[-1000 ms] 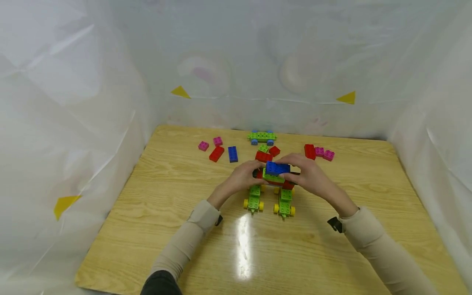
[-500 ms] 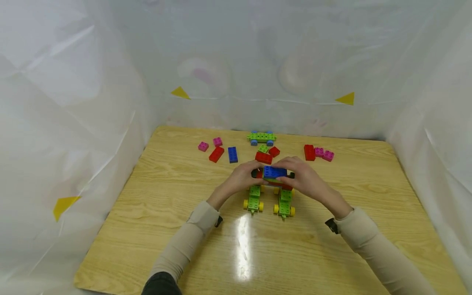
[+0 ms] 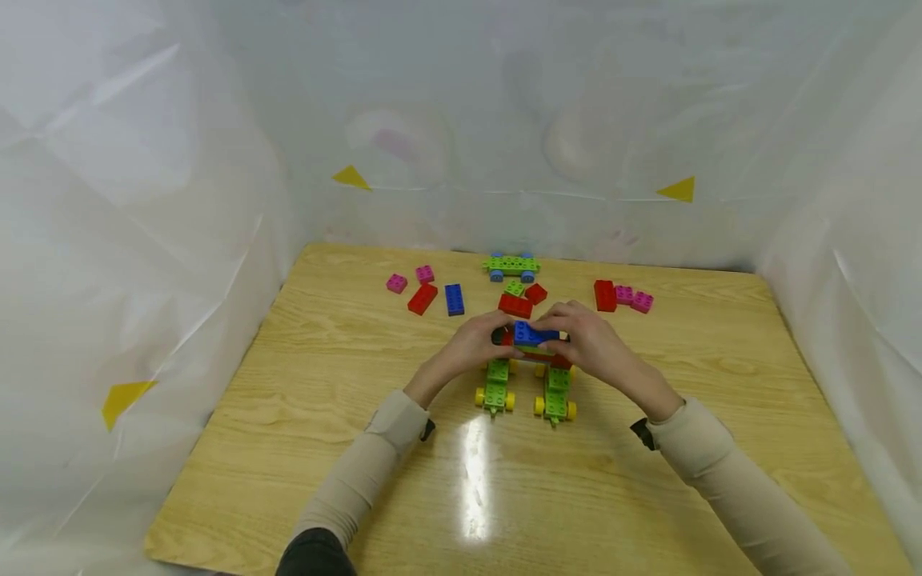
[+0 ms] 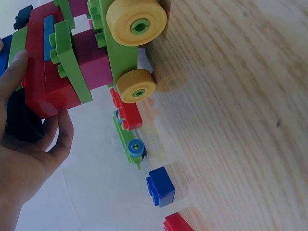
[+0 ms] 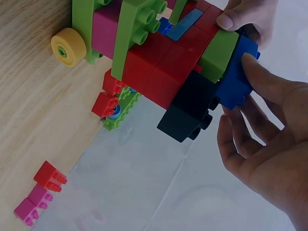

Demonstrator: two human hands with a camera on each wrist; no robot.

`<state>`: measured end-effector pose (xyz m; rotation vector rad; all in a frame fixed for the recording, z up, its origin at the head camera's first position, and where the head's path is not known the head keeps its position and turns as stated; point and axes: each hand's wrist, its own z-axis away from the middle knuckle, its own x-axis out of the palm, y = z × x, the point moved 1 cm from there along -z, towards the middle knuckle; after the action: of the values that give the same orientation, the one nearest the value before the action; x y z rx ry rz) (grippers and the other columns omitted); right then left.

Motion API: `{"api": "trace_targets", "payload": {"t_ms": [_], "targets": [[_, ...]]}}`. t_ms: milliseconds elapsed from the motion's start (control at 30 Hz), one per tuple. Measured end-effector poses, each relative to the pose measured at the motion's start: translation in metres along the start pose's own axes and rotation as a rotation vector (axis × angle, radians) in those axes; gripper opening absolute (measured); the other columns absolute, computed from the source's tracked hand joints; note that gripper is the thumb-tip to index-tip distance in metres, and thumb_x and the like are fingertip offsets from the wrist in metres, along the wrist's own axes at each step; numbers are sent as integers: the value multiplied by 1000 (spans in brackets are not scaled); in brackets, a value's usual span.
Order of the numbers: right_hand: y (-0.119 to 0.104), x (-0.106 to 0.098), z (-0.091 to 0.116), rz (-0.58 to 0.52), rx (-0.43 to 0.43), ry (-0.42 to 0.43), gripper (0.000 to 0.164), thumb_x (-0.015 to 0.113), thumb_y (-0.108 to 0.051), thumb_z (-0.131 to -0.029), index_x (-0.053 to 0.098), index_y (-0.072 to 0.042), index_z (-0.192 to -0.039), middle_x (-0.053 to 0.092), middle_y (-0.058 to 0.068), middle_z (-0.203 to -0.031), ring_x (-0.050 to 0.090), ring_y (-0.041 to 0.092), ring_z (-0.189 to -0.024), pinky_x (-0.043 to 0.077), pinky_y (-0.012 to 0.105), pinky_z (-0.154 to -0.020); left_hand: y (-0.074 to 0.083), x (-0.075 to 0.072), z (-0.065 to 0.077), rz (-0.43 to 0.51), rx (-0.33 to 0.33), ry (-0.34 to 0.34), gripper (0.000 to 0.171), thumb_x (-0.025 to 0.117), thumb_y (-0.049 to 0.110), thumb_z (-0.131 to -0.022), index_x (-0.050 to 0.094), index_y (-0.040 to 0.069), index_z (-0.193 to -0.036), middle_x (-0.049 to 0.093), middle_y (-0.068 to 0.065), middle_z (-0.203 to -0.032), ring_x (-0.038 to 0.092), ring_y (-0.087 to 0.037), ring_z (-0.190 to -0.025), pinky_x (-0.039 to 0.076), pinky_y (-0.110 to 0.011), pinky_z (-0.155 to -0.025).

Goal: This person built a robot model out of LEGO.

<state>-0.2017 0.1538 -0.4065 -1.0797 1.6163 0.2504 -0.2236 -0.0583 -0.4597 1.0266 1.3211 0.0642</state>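
Note:
A built structure of toy building bricks stands mid-table on two green wheeled bases (image 3: 495, 394) with yellow wheels (image 4: 137, 21). Red bricks (image 5: 166, 72) span its top, with a black brick (image 5: 190, 106) at the end. Above them lies a green brick (image 5: 219, 55), and on it a blue brick (image 5: 237, 72). My right hand (image 3: 594, 344) pinches this blue brick between thumb and fingers. On the structure's left end, my left hand (image 3: 471, 348) grips the red and black bricks, thumb on top and fingers at the side. Both hands partly hide the upper bricks in the head view.
Behind the structure lie a red brick (image 3: 515, 306), a small green brick (image 3: 515, 289) and a green base with blue wheels (image 3: 511, 267). Left of these are a blue brick (image 3: 454, 300), a red brick (image 3: 422, 299) and pink bricks (image 3: 396, 283). More red and pink bricks (image 3: 642, 302) lie right.
The right hand has shifted slightly left with the blue brick, which now sits further left and lower over the green brick. The left hand has stayed almost still on the structure.

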Motion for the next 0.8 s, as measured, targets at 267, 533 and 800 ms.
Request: {"api": "trace_targets", "payload": {"t_ms": [267, 533, 800], "targets": [[2, 0, -1, 17, -7, 5, 31, 81, -7, -76, 75, -7, -106, 68, 5, -95, 55, 22, -79, 47, 32, -62, 1, 0, 0, -3, 26, -4, 41, 71, 29, -88, 60, 8, -121, 61, -5, -113, 57, -17, -98, 47, -32, -85], [2, -3, -4, 9, 38, -45, 31, 81, -7, -76, 75, -6, -106, 68, 6, -93, 58, 26, -80, 50, 34, -65, 1, 0, -1, 17, 12, -7, 43, 72, 30, -88, 60, 9, -123, 61, -3, -113, 56, -14, -95, 47, -29, -83], [-1, -5, -6, 11, 96, -90, 32, 83, -8, -74, 75, -6, -105, 66, 6, -92, 59, 26, -82, 53, 37, -69, 1, 1, -1, 8, 27, 2, 42, 72, 32, -88, 61, 10, -122, 61, -1, -109, 56, -12, -91, 48, -26, -80]]}}
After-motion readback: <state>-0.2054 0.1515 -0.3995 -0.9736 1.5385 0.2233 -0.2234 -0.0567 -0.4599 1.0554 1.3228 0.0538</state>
